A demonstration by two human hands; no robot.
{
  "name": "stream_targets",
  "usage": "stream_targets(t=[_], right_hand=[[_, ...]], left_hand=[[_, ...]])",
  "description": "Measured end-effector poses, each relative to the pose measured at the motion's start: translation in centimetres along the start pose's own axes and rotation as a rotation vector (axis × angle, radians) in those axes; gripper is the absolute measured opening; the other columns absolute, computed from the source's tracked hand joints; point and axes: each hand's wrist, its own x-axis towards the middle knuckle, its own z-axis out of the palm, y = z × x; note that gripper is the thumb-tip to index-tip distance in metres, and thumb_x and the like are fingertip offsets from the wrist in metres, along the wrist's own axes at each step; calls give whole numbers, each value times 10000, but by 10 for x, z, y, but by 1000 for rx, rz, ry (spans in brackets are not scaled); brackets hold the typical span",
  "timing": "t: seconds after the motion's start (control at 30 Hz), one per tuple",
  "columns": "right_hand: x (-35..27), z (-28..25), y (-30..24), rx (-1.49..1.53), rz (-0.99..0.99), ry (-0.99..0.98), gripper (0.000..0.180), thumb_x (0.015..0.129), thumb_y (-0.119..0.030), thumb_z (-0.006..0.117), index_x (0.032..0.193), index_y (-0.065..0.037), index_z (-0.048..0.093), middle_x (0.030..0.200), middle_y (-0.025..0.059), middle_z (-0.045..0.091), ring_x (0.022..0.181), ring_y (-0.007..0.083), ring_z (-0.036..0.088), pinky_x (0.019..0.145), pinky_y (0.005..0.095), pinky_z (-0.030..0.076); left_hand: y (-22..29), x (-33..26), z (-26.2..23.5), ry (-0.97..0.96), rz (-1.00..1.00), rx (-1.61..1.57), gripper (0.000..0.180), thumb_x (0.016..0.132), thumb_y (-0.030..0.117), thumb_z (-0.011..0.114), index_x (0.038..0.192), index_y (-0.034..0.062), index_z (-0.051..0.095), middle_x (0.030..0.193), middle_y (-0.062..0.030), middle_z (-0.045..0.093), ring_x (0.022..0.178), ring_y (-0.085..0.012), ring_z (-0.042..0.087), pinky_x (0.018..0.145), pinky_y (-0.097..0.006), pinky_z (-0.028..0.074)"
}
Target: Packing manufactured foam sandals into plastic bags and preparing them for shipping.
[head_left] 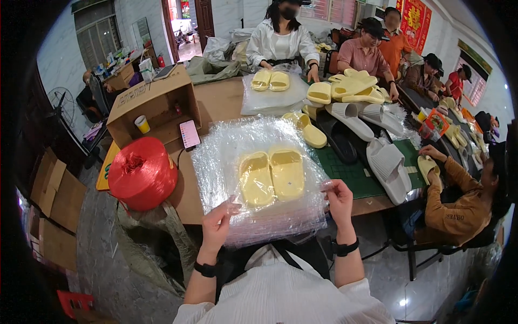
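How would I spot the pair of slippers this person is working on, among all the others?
Find the big red spool of twine at the table's near left edge. Just right of it lies a stack of clear plastic bags; the pale yellow slippers lie side by side on it, between the person's hands, apart from the heaped pile farther back.
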Motion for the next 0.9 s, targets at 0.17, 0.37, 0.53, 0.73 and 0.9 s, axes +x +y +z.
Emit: stream_targets(t=[0.17,0.37,0.53,0.73,0.9], right_hand=[[-6,7,46,38,210,68,186,944,-2,573,1123,47,586,1004,75,635,870,137,641,804,300,564],[-6,27,34,245,335,139,667,912,-158,702,1426,64,339,1223,182,521,959,200,628,799,342,578],[2,46,32,61,347,139,787,861,-221,782,1431,56,315,1131,169,569,925,194,634,715,324,572],[-9,50,80,-137,272,146,784,707,-168,822,1365,12,434,979,102,608,785,156,574,706,316,499],[-7,54,81,-229,256,109,802,712,-171,815,1385,21,423,939,90,595,801,162,571,726,320,500]], left_hand=[[-36,-27,15,-219,-161,195,228,868,1,651,1093,-21,680,1138,-190,707,1128,-314,673,958,-361,520],[-37,-10,36,-37,-435,-149,627,833,162,790,1342,-21,474,1188,-150,616,1017,-222,651,883,-320,526],[-31,21,60,8,-657,-161,721,849,210,795,1390,-68,407,1241,-181,620,1081,-196,632,883,-309,519],[-54,18,74,-135,-644,-161,513,841,180,785,1256,-59,601,1086,-147,721,958,-188,688,825,-320,546],[-60,12,71,-114,-641,-342,475,837,92,766,1260,-54,608,1092,-123,720,912,-174,695,796,-307,551]])
